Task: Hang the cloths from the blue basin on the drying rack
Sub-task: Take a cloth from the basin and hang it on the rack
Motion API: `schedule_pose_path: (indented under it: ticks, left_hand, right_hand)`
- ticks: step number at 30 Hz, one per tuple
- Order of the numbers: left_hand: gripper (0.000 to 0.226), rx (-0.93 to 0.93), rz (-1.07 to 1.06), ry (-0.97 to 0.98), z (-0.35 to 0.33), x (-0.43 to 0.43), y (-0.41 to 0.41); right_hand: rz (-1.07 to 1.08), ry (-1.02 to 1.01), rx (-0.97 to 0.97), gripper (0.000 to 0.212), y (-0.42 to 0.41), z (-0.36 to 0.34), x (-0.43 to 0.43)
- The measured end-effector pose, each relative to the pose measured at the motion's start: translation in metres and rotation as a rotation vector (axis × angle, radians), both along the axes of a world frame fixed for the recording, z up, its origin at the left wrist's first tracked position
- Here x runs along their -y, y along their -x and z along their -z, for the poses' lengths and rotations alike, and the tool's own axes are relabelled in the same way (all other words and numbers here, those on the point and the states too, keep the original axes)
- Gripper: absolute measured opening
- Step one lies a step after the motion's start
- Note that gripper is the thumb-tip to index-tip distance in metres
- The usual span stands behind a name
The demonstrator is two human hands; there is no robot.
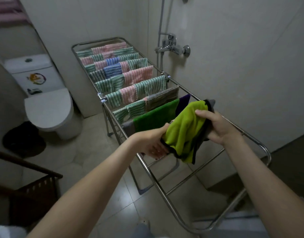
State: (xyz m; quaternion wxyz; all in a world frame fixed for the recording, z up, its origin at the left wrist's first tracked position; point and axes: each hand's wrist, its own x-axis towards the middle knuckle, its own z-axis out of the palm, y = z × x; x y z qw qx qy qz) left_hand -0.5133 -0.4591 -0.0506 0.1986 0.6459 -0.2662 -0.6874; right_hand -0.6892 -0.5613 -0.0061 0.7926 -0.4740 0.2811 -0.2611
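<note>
Two bare forearms come up from the btm edge & meet at ctr-right of frame. Far upper left: pink towels, blurred. Below them a white toilet, lid down, w/ a dark round mat on the floor tiles near its base. Lower left corner: brown wooden crate, contents not readable.

Drying rack, steel tube, runs from upper ctr down to lower right. Its far rails are packed w/ striped cloths in green, pink, blue & grey, each draped over a rail. Chrome shower tap sits on the wall just right of the rack's far end. Nearer, a dark green cloth hangs over a rail, w/ a purple cloth just beside it on the right.

Left hand at ctr: grip clamped on the lower left edge of a lime cloth, thumb on top, fingers under. Lime cloth is off the rails, held up over the rack's near end, its black-trimmed corner hanging down. Right hand: grip clamped on the cloth's upper right edge, thumb pressed on the lime face, w/ a bunched grey cloth caught in the same hold.
</note>
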Motion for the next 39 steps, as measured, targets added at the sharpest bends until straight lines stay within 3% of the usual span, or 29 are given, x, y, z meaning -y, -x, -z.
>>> schedule_pose_path:
  ticks: [2,5,7,11,18,21,26,34,39]
  left_hand:
    - [0.089,-0.148,-0.043,0.001,0.014,0.001,-0.002]
    - [0.052,-0.338,-0.279,0.159,0.019,0.003,-0.002]
    - [0.040,-0.414,-0.391,0.234,0.018,0.004,-0.006]
    - [0.027,-0.534,-0.337,0.336,0.015,0.004,-0.022]
    - [0.049,-0.614,-0.216,0.351,0.005,0.007,-0.018]
    - [0.071,-0.662,-0.155,0.398,0.001,0.005,-0.008]
    - [0.084,-0.658,-0.210,0.462,-0.003,0.002,0.011]
    - [0.073,-0.616,-0.261,0.564,-0.013,0.001,0.026]
    - [0.061,-0.608,-0.248,0.638,-0.033,0.019,0.036]
  right_hand:
    - [0.015,-0.009,0.001,0.023,-0.004,0.004,-0.001]
    - [0.073,0.000,-0.041,0.022,-0.005,0.014,0.001]
    - [0.113,0.013,-0.071,0.027,-0.002,0.019,0.005]
    - [0.229,0.069,-0.101,0.023,0.012,0.022,0.012]
    - [0.356,0.116,-0.098,0.019,0.032,0.020,0.026]
    - [0.380,0.151,-0.104,0.016,0.039,0.016,0.037]
    - [0.391,0.255,-0.202,0.015,0.046,0.006,0.051]
    - [0.483,0.452,-0.378,0.025,0.057,-0.010,0.082]
    - [0.572,0.491,-0.239,0.029,0.061,-0.042,0.089]
